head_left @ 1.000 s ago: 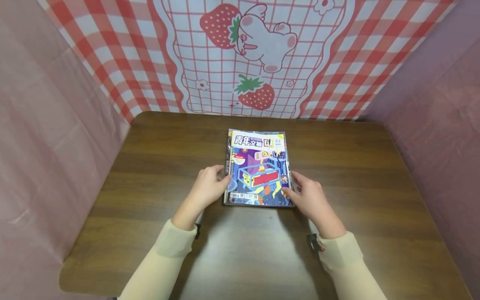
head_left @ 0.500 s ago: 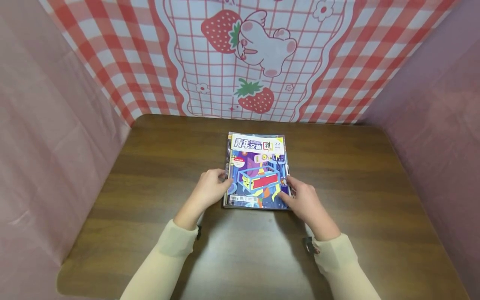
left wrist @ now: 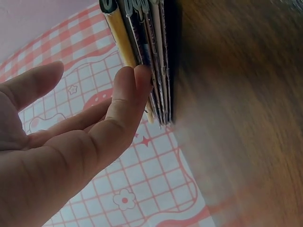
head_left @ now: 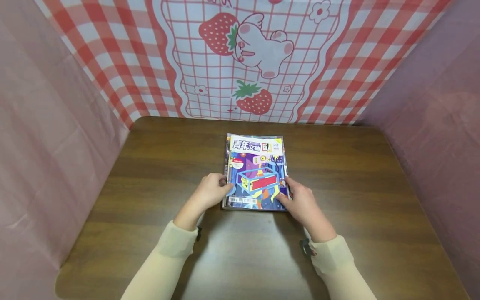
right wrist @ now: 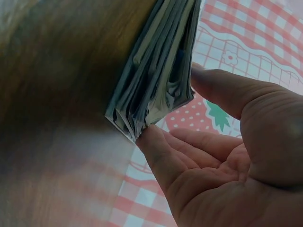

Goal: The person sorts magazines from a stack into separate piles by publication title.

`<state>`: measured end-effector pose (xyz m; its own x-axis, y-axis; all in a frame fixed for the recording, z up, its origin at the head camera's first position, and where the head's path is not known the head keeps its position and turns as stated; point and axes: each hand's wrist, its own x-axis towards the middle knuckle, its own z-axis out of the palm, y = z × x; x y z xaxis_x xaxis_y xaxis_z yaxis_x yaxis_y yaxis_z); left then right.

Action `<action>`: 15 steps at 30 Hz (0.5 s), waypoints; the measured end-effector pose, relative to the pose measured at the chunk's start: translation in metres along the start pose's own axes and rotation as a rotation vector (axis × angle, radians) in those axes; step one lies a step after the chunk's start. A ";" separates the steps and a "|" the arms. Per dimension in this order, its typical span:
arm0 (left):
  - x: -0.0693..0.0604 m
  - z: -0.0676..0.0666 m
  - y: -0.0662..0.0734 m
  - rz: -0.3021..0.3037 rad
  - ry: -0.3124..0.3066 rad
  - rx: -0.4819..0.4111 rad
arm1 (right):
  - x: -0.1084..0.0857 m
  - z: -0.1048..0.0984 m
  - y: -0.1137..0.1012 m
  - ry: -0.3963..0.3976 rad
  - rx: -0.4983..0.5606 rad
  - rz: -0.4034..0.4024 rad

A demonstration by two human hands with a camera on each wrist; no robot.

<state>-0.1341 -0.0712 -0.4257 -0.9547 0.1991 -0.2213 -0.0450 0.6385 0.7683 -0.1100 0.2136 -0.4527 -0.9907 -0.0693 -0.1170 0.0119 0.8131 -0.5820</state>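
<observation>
A stack of magazines (head_left: 258, 171) lies on the table, with a purple and blue cover on top. My left hand (head_left: 210, 191) is at its left side; in the left wrist view, fingertips of the left hand (left wrist: 90, 137) touch the edges of the stack (left wrist: 151, 61), and the thumb stands off it. At the lower right side is my right hand (head_left: 304, 204), thumb over the cover's edge. The right wrist view shows the right hand (right wrist: 227, 142) with thumb and a fingertip against the stack (right wrist: 158, 66), its fingers extended and slightly bent.
The brown wooden table (head_left: 168, 146) has rounded corners. Behind it hangs a red and white checked cloth (head_left: 330, 83) with strawberries. Pink cloth (head_left: 48, 146) hangs at the left, and more pink cloth (head_left: 431, 125) hangs at the right.
My right hand has moved left and inward against the stack's right side. The left hand stays beside the left edge, and the head view has shifted slightly.
</observation>
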 end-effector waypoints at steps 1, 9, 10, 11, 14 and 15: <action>0.000 0.000 0.000 -0.008 -0.009 -0.004 | 0.000 0.001 0.000 0.002 -0.004 -0.002; 0.000 0.000 -0.001 -0.063 -0.042 -0.042 | -0.001 0.001 -0.001 0.016 -0.016 -0.015; 0.000 0.000 -0.002 -0.065 -0.041 -0.043 | -0.001 0.001 -0.002 0.013 -0.016 -0.012; 0.000 0.000 -0.002 -0.067 -0.040 -0.045 | 0.000 0.001 -0.002 0.009 -0.015 -0.009; 0.001 0.000 -0.001 -0.066 -0.041 -0.029 | 0.000 0.001 -0.002 0.001 -0.016 -0.001; 0.001 0.000 -0.001 -0.067 -0.046 -0.025 | 0.000 0.001 -0.001 0.000 -0.018 -0.003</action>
<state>-0.1349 -0.0717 -0.4268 -0.9349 0.1908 -0.2993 -0.1158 0.6332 0.7653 -0.1103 0.2119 -0.4530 -0.9908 -0.0718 -0.1148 0.0061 0.8234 -0.5674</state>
